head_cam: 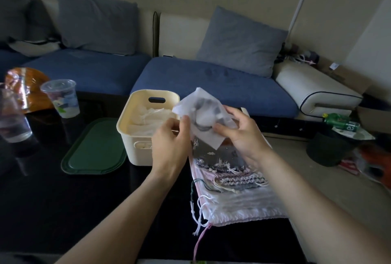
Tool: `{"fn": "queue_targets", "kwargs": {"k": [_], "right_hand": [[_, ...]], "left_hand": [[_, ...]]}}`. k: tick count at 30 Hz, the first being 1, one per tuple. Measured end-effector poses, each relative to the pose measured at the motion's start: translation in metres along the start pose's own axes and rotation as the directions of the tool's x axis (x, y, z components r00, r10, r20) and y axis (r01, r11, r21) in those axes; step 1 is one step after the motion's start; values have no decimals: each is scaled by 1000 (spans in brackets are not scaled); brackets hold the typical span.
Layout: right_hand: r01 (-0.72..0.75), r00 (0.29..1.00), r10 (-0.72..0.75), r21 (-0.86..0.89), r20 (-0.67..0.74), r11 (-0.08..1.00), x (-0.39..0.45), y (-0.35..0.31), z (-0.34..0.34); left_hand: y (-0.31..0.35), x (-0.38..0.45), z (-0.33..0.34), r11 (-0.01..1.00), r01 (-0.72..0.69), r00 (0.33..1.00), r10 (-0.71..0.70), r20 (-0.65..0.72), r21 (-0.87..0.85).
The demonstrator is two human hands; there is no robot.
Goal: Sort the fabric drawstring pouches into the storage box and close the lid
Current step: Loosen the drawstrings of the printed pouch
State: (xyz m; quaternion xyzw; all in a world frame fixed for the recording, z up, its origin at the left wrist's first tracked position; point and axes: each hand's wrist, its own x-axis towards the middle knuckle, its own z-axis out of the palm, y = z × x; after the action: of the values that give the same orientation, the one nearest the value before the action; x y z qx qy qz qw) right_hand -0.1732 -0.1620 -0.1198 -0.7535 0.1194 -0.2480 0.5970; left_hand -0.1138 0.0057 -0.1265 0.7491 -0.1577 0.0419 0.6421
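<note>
Fingers [186,122] of the left hand [169,145] are curled against the thumb, and the left edge of a white printed pouch [203,115] is pinched between them; the right hand [241,134] is cupped round the pouch's right side, its fingers bent over the cloth and its thumb laid across the lower front. The pouch is held up in the air between the two hands, just to the right of the cream storage box [143,137] and above the stack of pouches [232,179] that lies on the dark tabletop [63,211].

The pouch is judged to be very light and quite limp: it creases where it is pinched and its free corners stand out loosely. No firm force should be needed, only a pinch at two edges or corners so that it is kept flat. Its drawstring cannot be made out, and trailing cords like those hanging from the stack could snag on the box rim.

Pale fabric is already seen inside the box, which stands open. Its green lid [93,147] lies flat on the tabletop, just left of the box. Further left, a clear plastic cup [61,99] is seen. Behind the tabletop a blue sofa [211,86] with grey cushions is seen.
</note>
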Motion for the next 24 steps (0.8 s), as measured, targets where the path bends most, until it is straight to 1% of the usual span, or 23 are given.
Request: {"fn": "queue_targets", "kwargs": {"k": [2,4,6,8,9,12,14,15,17,19,20,21,22,23,24], "right_hand": [[75,997,-76,-105,-7,992,16,-3,14],[127,992,-121,-181,47,975,35,-7,29],[141,985,-116,-212,125,967,53,-17,48],[159,971,-99,-276,217,948,70,-25,70],[168,959,-81,-316,273,934,78,-28,81],[197,909,-5,-419,417,887,97,-29,108],[228,893,8,-466,451,855,105,-31,120],[245,887,16,-499,462,831,108,-30,123],[279,862,93,-619,498,734,111,-27,129],[342,832,194,-756,519,558,111,-24,136],[393,836,193,-805,514,443,110,-24,140],[444,850,141,-834,508,328,108,-25,143],[489,854,65,-838,517,243,107,-27,147],[519,846,4,-827,532,217,107,-29,150],[544,829,-6,-803,560,244,107,-29,153]], "left_hand": [[0,5,-14,997,-50,991,57,-121,58],[-7,11,-23,986,-97,977,120,-174,137],[-17,20,-33,958,-108,970,160,-182,266],[-23,27,-42,903,-77,969,168,-182,422],[-25,30,-46,882,-74,968,175,-179,465],[-34,37,-54,851,-106,959,224,-173,514],[-42,42,-57,829,-95,965,212,-153,551],[-46,44,-59,812,-86,976,186,-117,577],[-53,49,-59,767,-58,994,101,-31,638],[-54,51,-59,724,-35,999,42,7,689],[-53,52,-60,711,-34,999,36,13,703],[-52,52,-60,700,-37,999,34,19,713],[-51,51,-60,687,-30,999,12,30,726],[-48,51,-60,683,-32,999,5,39,730],[-45,50,-60,680,-33,999,-5,50,732]]}}
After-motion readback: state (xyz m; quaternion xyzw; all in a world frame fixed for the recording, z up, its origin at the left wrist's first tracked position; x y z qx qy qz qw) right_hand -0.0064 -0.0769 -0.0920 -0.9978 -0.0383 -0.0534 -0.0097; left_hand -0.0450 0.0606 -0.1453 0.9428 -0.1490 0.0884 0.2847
